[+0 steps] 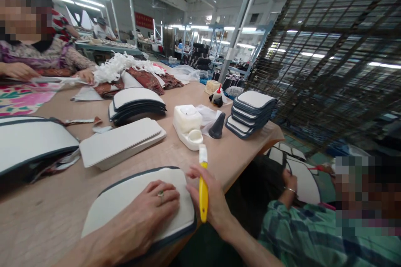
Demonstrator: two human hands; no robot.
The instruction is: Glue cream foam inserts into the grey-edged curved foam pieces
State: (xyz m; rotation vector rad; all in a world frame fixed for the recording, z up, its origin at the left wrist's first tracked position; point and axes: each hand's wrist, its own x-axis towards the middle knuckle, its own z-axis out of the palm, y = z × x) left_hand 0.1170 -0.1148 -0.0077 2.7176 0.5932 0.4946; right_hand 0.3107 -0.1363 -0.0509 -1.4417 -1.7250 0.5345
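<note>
My right grip [216, 200] is closed around the yellow brush [203, 187], bristles toward the white glue tray [188, 127]. My left grip [147, 212] lies flat and open on the white panel [125, 196], which overhangs the desk [46, 217] edge nearest me.

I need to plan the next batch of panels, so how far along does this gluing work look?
Done, seemingly: a stack of edged panels at the table's far corner, another stack mid-table. In hand: the left hand presses flat on a white panel with dark edging while the right hand holds a yellow brush near the white glue pot. Possibly left: plain white boards beside it.
</note>
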